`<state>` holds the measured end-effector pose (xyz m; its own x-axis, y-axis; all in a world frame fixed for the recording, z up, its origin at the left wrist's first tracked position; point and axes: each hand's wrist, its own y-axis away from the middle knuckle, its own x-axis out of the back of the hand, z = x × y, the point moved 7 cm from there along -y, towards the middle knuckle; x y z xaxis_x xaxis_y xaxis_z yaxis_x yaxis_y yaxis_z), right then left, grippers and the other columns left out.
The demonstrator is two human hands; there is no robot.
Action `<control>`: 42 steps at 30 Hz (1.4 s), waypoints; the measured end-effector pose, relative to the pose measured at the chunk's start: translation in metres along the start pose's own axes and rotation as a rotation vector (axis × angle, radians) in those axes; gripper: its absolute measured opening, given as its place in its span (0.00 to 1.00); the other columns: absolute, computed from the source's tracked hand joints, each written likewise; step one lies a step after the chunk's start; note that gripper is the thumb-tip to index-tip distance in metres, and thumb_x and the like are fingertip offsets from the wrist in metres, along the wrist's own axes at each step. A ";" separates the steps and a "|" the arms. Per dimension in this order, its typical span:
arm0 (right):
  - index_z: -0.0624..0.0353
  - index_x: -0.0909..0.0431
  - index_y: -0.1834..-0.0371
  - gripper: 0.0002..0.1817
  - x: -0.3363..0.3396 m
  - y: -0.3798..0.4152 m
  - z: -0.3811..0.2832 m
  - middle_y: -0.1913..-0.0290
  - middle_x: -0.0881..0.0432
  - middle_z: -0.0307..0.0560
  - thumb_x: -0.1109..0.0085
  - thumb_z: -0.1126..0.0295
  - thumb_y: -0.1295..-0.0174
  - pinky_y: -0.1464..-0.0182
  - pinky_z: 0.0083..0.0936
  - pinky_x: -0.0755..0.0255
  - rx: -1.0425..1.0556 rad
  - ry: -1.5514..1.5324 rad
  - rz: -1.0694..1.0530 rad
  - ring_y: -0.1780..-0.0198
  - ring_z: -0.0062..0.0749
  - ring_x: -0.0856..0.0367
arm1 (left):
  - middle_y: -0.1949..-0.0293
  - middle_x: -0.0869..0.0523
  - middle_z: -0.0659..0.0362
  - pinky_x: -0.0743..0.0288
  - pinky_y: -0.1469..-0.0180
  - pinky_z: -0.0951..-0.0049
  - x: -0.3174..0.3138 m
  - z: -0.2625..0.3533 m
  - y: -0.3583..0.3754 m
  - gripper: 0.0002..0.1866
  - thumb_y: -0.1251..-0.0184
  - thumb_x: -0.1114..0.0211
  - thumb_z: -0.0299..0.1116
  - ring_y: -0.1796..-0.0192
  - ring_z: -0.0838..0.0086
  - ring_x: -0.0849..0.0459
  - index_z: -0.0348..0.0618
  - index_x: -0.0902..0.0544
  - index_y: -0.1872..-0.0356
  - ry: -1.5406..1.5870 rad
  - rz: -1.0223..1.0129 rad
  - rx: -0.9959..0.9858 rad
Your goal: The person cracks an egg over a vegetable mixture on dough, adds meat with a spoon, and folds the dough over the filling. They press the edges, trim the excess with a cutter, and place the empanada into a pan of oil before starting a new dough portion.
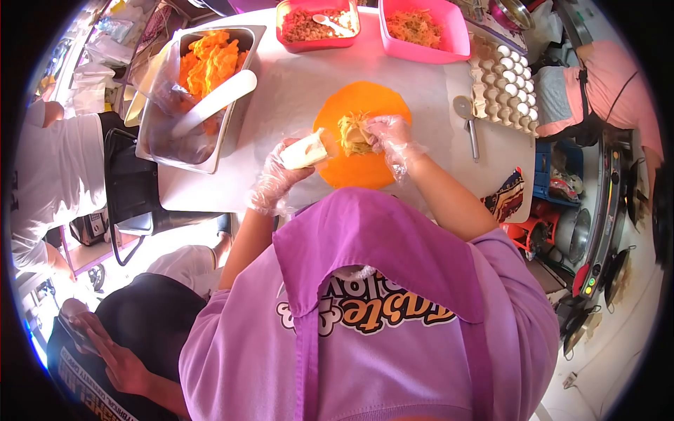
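Shredded filling (353,133): pale heap sitting on the orange wrapper (361,168), slightly above the wrapper's middle as seen from the head camera. Wrapper is a flat round sheet lying on the bench (295,91), directly in front of the person.

Right hand (386,137), in a clear plastic glove: touching the filling from its right side, fingers curled over the heap's edge. Grip looks loosely closed on the shreds; how firmly, cannot tell.

Left hand (281,172), also gloved: at the wrapper's left rim, grip clenched around a pale block-shaped piece (305,151). The block's long axis runs from the hand up and rightward, its free end pointing at the filling and stopping just beside it. So the heap lies between the two hands, right hand in contact, left hand's piece near but apparently not touching.

Outward from the wrapper:
- Left: metal tray (158,137) with orange sheets at its far end and a white scoop-like handle (214,102) lying across it.
- Far side: two pink tubs, one (316,43) with crumbly brown contents and a spoon, one (421,49) with shredded stuff.
- Right: metal spoon (469,123) on the bench, then an egg carton (509,84).
- Left edge and lower left: other people, one in white, one in dark clothing.
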<state>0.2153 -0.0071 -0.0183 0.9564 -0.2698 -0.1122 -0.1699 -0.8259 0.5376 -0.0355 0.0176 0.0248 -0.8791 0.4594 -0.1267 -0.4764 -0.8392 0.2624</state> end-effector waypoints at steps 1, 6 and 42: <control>0.64 0.21 0.68 0.06 -0.001 0.005 -0.005 0.77 0.22 0.43 0.39 0.72 0.42 0.79 0.21 0.31 -0.001 0.000 -0.001 0.79 0.24 0.24 | 0.56 0.17 0.62 0.26 0.46 0.74 -0.002 0.002 0.000 0.25 0.56 0.25 0.21 0.52 0.79 0.21 0.41 0.23 0.53 0.008 -0.005 -0.008; 0.59 0.20 0.62 0.12 0.014 0.027 -0.034 0.69 0.20 0.43 0.43 0.63 0.42 0.78 0.18 0.39 -0.030 -0.026 0.121 0.75 0.23 0.26 | 0.55 0.17 0.62 0.26 0.46 0.74 -0.001 0.001 0.002 0.26 0.55 0.25 0.21 0.52 0.78 0.21 0.40 0.23 0.51 0.074 -0.020 -0.004; 0.63 0.20 0.63 0.19 -0.012 -0.008 -0.043 0.59 0.17 0.47 0.43 0.55 0.37 0.51 0.29 0.30 0.165 0.747 -0.071 0.54 0.33 0.21 | 0.54 0.18 0.62 0.27 0.45 0.74 0.000 -0.007 0.003 0.26 0.56 0.26 0.23 0.50 0.78 0.21 0.40 0.23 0.51 -0.081 -0.025 0.045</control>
<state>0.2157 0.0240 0.0143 0.8630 0.1439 0.4842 -0.0798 -0.9077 0.4119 -0.0370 0.0134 0.0187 -0.8621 0.5035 -0.0565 -0.4953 -0.8141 0.3033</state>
